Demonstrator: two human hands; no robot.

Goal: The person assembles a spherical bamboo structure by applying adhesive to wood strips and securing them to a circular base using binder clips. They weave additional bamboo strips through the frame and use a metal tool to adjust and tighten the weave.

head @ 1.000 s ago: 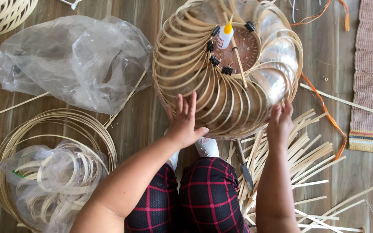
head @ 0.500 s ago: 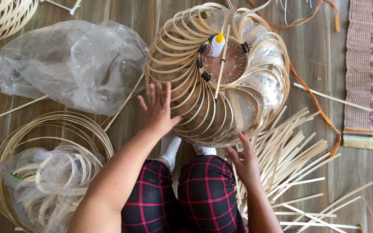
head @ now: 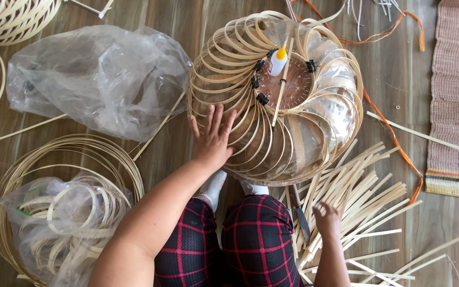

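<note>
A round bamboo-strip lampshade frame (head: 274,98), built of many thin curved hoops fanned about a central hub, is seen resting on the wooden floor (head: 197,21) in front of the seated person's knees. The left hand (head: 213,139) is laid flat on its near left side, fingers spread and open, nothing gripped. The right hand (head: 326,218) is lowered onto the loose pile of bamboo strips (head: 362,196) to the right of the legs; whether a strip is pinched cannot be told, as the fingers are curled away from view.

The frame is judged to be light and springy but fragile: single hoops would likely bend or pop loose if squeezed, so it is best taken by the outer rim with flat palms, or steadied from the side as the left hand does.

On the hub, one small white glue bottle (head: 278,60) with a yellow cap and one thin stick (head: 281,93) are seen, with four small black clips (head: 262,99) gripping the hoops about it. One knife (head: 300,215) lies just beside the right hand among the strips. Two clear plastic bags are counted: a large crumpled bag (head: 96,77) left of the frame, and a second bag (head: 62,223) holding coiled strips inside a stack of bamboo rings (head: 128,165). One woven mat (head: 458,101) lies at the right edge, and part of another woven basket (head: 11,18) shows at the upper left.
</note>
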